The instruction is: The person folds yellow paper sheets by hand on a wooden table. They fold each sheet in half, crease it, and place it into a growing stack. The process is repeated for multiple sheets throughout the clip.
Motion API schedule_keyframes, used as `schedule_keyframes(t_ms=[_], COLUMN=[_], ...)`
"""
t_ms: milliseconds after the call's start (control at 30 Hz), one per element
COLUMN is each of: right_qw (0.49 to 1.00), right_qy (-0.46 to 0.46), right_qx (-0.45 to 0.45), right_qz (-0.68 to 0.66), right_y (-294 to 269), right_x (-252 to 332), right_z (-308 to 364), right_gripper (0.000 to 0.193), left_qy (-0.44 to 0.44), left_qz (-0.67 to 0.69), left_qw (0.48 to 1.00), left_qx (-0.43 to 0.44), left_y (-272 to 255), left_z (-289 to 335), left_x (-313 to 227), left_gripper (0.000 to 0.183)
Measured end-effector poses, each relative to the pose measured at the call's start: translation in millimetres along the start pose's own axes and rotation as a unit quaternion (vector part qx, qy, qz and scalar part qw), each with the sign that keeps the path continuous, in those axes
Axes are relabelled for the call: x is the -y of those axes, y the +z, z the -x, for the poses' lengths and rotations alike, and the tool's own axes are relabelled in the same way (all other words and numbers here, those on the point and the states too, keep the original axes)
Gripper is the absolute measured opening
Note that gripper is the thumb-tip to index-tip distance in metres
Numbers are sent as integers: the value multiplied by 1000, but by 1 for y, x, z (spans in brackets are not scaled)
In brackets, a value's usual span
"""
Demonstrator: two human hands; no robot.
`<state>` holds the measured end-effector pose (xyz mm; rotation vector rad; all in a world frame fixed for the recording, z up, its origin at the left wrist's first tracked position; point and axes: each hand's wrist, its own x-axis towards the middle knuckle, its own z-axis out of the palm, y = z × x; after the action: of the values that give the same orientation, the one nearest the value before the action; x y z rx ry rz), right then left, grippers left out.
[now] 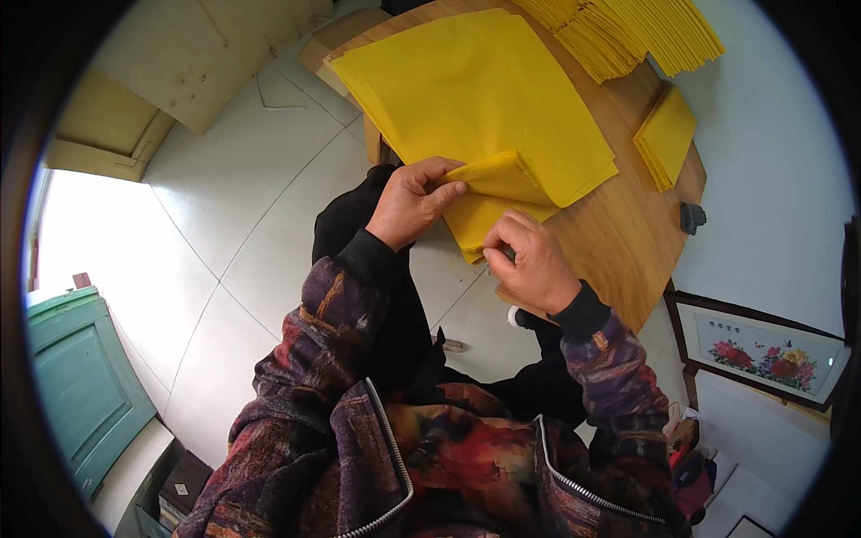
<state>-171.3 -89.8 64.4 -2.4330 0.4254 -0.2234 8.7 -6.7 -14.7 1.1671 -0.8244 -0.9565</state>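
A broad stack of yellow sheets, which look like cloth or soft paper, lies on the wooden table and hangs over its near edge. With thumb and fingers my left hand pinches the raised edge of a folded yellow sheet at the near end of the stack. Just right of the hanging yellow corner is my right hand, closed with thumb and forefinger together. Something small and dark shows inside its curled fingers, too hidden to name.
Folded yellow bundles are piled at the table's far right, and a smaller folded yellow stack lies nearer. A dark grey lump sits by the right edge of the wooden table. A framed flower picture leans at the right.
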Motion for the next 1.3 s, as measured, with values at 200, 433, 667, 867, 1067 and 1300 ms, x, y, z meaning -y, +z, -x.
schedule_keyframes(t_ms=[200, 433, 667, 867, 1067, 1300], right_qw=[995, 990, 976, 793, 800, 718], right_qy=[61, -68, 102, 286, 379, 482], right_qx=[49, -23, -192, -537, -350, -295], right_qz=[-69, 120, 13, 18, 306, 405], right_y=[-5, 1, -41, -122, -167, -208], right_x=[-2, 11, -41, -194, -274, -339], right_z=[-3, 0, 45, 135, 165, 159], right_gripper=[12, 17, 6, 10, 32, 41], left_qy=[3, 3, 0, -29, -28, -38], left_qz=[2, 10, -99, -33, -23, -57], left_qw=[1000, 1000, 995, 999, 999, 998], left_qx=[0, -4, -5, -12, 1, 0], left_y=[1, 2, -4, -1, -4, 1], left_z=[0, 0, 0, 2, 3, 2], left_x=[-1, -2, -8, -9, -6, -20], left_gripper=[23, 21, 22, 20, 21, 22])
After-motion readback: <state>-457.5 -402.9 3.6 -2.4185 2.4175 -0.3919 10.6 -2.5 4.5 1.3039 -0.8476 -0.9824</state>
